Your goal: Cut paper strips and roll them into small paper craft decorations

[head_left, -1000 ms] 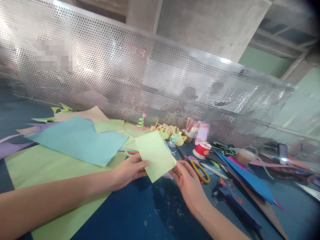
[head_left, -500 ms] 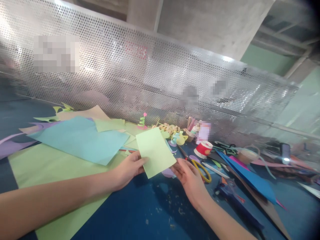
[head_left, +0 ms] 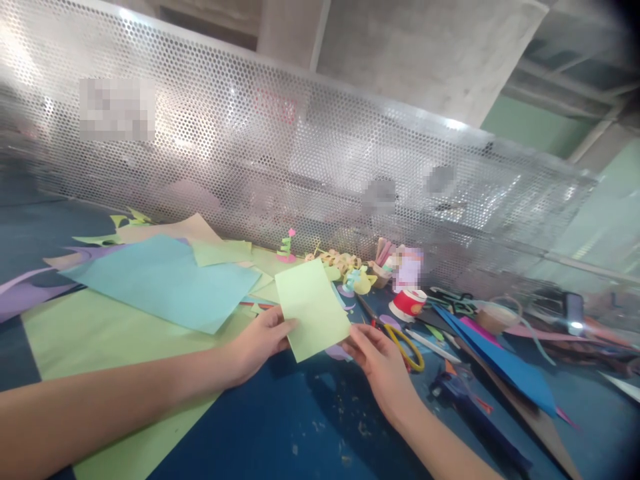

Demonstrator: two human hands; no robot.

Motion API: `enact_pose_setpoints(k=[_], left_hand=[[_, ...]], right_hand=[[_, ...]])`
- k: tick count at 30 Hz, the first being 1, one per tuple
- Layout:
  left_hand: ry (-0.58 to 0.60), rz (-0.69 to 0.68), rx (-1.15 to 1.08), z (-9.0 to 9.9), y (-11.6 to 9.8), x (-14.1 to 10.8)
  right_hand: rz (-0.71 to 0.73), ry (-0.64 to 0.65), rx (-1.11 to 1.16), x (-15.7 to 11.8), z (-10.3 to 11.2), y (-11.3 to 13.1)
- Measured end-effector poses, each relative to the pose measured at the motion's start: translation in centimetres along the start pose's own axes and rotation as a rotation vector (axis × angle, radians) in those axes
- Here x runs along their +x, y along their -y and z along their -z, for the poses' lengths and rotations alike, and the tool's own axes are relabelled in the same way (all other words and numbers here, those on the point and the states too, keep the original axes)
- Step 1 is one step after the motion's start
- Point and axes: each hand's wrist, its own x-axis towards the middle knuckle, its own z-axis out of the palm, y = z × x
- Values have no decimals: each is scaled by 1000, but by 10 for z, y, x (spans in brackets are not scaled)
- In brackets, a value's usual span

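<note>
A small rectangle of pale green paper (head_left: 313, 310) is held up above the blue table, tilted. My left hand (head_left: 265, 340) pinches its lower left edge, thumb on the front face and fingers behind. At the lower right corner, the thumb and fingers of my right hand (head_left: 373, 347) are closed on the same paper. Just beyond the right hand lie scissors with yellow handles (head_left: 407, 347). Under my left forearm spreads a large light green sheet (head_left: 125, 353), with a light blue sheet (head_left: 165, 283) overlapping it.
A red and white paper cup (head_left: 409, 304) stands behind the scissors. To the right lie a dark blue glue gun (head_left: 480, 417), a folded blue sheet (head_left: 505, 367) and a phone (head_left: 573, 312). Small paper crafts (head_left: 287, 248) line the back, before a perforated metal screen (head_left: 225, 133).
The view has shifted slightly. Both hands keep hold of the green paper, which stays in nearly the same place and tilt.
</note>
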Motion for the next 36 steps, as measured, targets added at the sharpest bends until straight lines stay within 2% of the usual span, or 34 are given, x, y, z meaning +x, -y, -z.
enact_pose_setpoints(k=[12,26,36], left_hand=[[-10,-34,13,2,-1,-1],[-65,-45,34,-2,-4,-2],[-51,-50,122,-3,-6,-4]], right_hand=[[-11,23,-206,0,-2,2],[-2,49,-160,-2,-3,3],[-1,5,-208,-2,-2,7]])
